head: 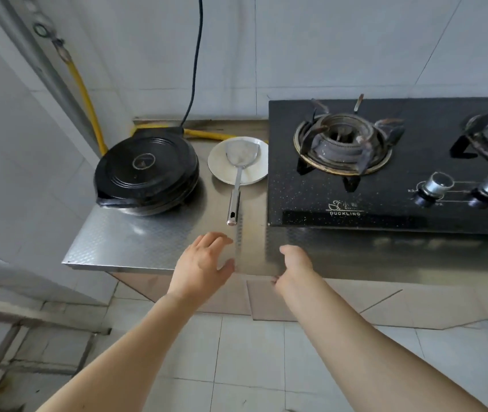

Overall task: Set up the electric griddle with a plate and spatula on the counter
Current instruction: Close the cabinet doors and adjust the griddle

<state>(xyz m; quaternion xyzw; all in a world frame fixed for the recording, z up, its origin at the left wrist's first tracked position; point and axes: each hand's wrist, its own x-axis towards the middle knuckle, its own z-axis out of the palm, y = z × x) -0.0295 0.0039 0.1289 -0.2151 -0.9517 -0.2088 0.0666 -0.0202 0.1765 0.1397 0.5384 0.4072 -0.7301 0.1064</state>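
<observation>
Steel counter (153, 245) | griddle (146, 173), plate (217, 162) beside hob (385, 173) | left hand (202, 267) fingers spread, right hand (295, 270) curled, both empty

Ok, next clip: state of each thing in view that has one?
Griddle: lid closed, cord attached at back.
Plate: flat on counter, holding the spatula's blade.
Spatula: blade on plate, handle sticking out toward the counter edge.
Near burner: no flame, no pot.
Knobs: position unreadable.
Left hand: open, empty.
Right hand: loosely curled, empty.
</observation>
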